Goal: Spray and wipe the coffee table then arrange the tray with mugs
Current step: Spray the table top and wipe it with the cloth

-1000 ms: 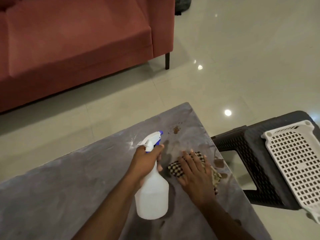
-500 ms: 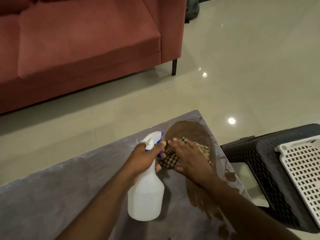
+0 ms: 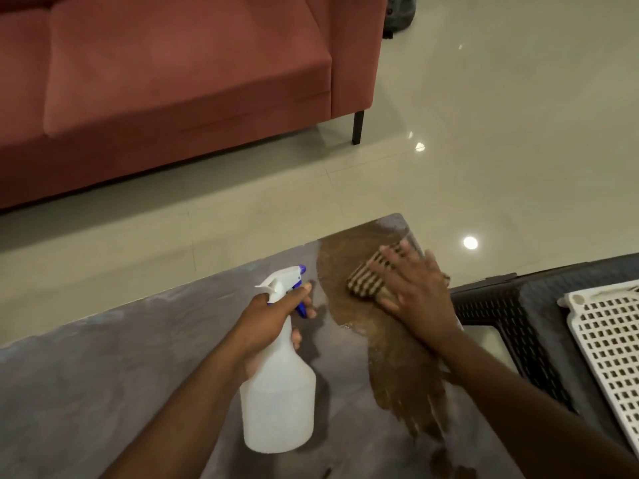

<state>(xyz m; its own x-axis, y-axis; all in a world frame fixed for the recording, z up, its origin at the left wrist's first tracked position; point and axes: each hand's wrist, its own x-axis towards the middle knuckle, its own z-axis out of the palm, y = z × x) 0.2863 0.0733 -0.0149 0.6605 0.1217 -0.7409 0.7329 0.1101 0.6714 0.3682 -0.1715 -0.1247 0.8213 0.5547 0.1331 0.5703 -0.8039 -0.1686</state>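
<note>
The grey coffee table (image 3: 121, 375) fills the lower left. My left hand (image 3: 266, 316) grips the neck of a white spray bottle (image 3: 280, 402) with a blue trigger, held upright just over the table. My right hand (image 3: 415, 295) lies flat, fingers spread, pressing a checked cloth (image 3: 366, 280) onto the table's far right corner. A brown wet smear (image 3: 397, 368) runs from that corner back along the right edge. No mugs are in view.
A dark woven plastic stool (image 3: 511, 316) stands right of the table, with a white perforated tray (image 3: 615, 347) on top. A red sofa (image 3: 173, 81) sits across the pale tiled floor (image 3: 501, 133). A dark bag (image 3: 397, 12) lies beyond the sofa.
My right hand has pushed the cloth from the table's near right part out to the far right corner, spreading a brown smear behind it. The bottle stayed in my left hand.
</note>
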